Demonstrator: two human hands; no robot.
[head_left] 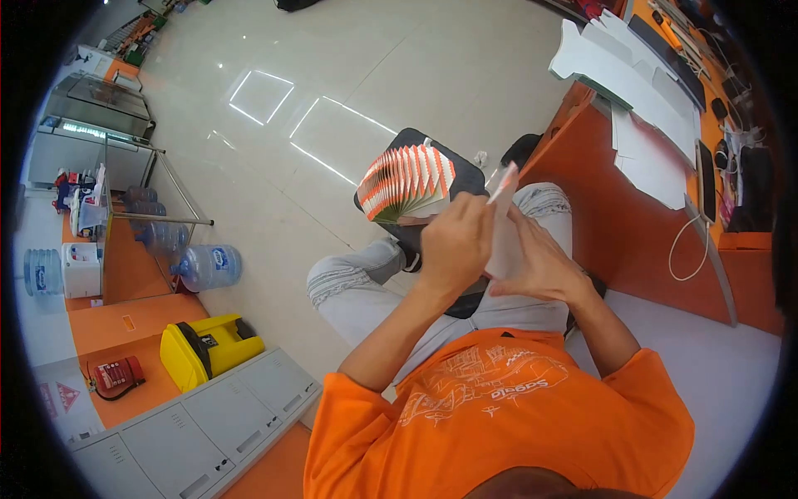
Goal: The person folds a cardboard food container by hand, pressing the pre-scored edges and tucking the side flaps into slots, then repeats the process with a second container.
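Observation:
Between my two hands, above my lap, a folded white paper piece (pixel 505 241) with an orange edge stands upright. My left hand (pixel 457 245) is closed on its left side, fingers curled against it. Against its right side lies my right hand (pixel 540 258), its fingers pressed to the paper and its thumb near the lower edge. Just beyond my hands, a fanned stack of orange-and-white pleated papers (pixel 407 179) rests on a black seat (pixel 467 173).
An orange desk (pixel 590 191) with white sheets (pixel 648 158), a phone and cables stands at the right. Grey lockers (pixel 204 424), a yellow bin (pixel 208 349), a fire extinguisher (pixel 116 377) and large water bottles (pixel 208 266) are at the left.

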